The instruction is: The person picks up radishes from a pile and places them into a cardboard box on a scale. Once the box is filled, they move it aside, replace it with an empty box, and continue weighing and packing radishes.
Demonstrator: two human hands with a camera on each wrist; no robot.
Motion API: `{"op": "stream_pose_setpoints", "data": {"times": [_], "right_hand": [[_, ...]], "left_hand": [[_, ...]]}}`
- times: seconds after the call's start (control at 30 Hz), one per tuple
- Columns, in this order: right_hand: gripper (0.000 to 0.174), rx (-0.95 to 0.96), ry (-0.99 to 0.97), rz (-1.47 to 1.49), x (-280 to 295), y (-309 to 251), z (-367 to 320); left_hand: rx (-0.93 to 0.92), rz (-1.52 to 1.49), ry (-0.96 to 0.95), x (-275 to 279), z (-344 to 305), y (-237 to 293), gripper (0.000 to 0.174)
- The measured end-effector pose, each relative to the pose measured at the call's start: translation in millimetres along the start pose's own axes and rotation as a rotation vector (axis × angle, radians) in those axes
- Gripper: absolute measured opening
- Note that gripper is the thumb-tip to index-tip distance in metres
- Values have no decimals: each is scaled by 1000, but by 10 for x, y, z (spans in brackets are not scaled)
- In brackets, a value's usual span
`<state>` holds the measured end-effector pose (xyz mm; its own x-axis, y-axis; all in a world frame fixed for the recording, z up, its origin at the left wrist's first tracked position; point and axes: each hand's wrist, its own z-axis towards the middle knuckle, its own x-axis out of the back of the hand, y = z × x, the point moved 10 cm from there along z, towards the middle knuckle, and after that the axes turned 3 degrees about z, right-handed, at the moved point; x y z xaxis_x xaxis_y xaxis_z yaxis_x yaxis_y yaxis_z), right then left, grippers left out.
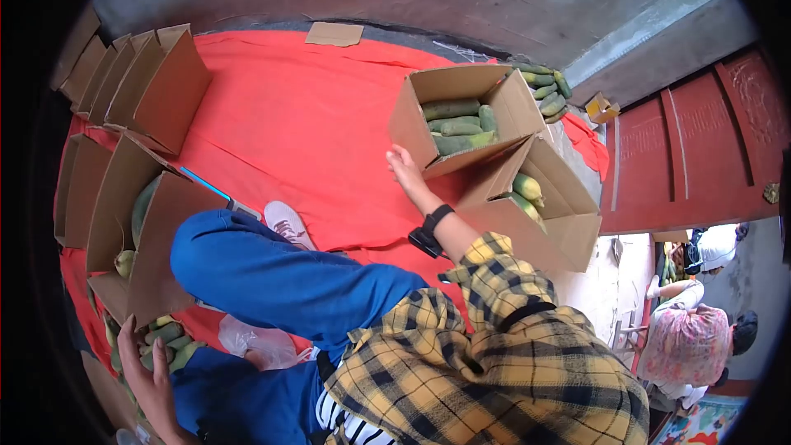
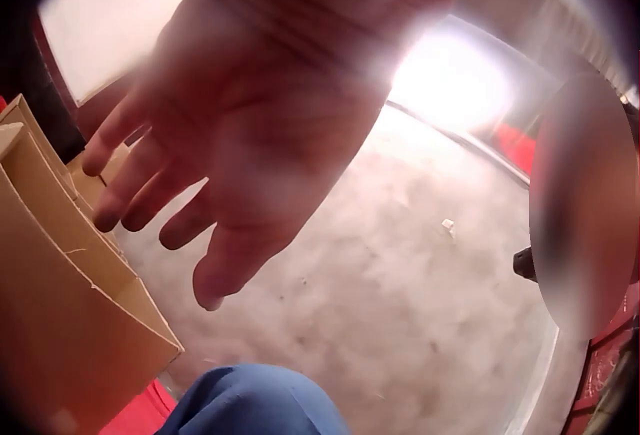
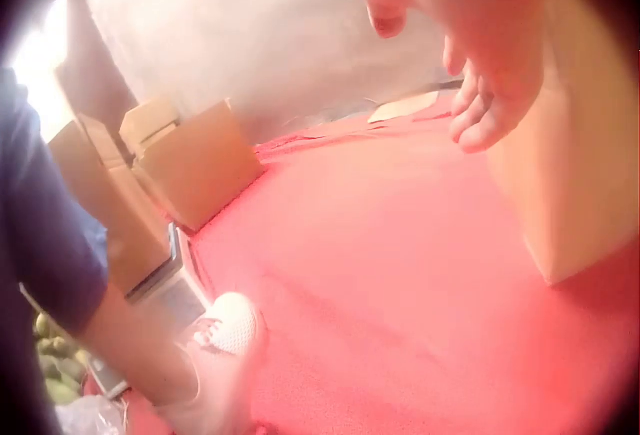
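Observation:
My right hand [image 1: 404, 171] is beside the left wall of an open cardboard box [image 1: 410, 128] and holds nothing. That box contains several long green cucumber-like vegetables [image 1: 451, 126]. In the right wrist view, the fingers of the right hand [image 3: 490, 75] hang loosely curled, overlapping the box side [image 3: 575, 175]. My left hand [image 1: 148, 379] has its fingers spread at the near edge of another open box [image 1: 169, 268], above a heap of green vegetables [image 1: 169, 334]. The left wrist view shows this hand [image 2: 250, 135] palm on, with nothing in it.
Another box [image 1: 535, 235] with yellow-green vegetables [image 1: 527, 189] adjoins on the right. Boxes [image 1: 177, 86] stand in a row at far left on the red cloth [image 1: 280, 115]. A flat device [image 1: 239, 208] lies near my shoe [image 1: 287, 222]. Another person [image 1: 684, 346] sits at far right.

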<state>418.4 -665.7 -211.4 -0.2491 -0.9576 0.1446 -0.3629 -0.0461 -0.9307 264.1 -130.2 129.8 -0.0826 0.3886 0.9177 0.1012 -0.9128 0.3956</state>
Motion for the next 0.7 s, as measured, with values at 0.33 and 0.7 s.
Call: {"op": "stream_pose_setpoints", "data": {"times": [0.33,0.7], "right_hand": [[41,62,371,-83,873,324,594],[48,-16,520,-100,2361,291,577]], "left_hand": [[73,28,-52,-258,504,-146,41],[157,-170,-23,-81,758,-925,43]]}}
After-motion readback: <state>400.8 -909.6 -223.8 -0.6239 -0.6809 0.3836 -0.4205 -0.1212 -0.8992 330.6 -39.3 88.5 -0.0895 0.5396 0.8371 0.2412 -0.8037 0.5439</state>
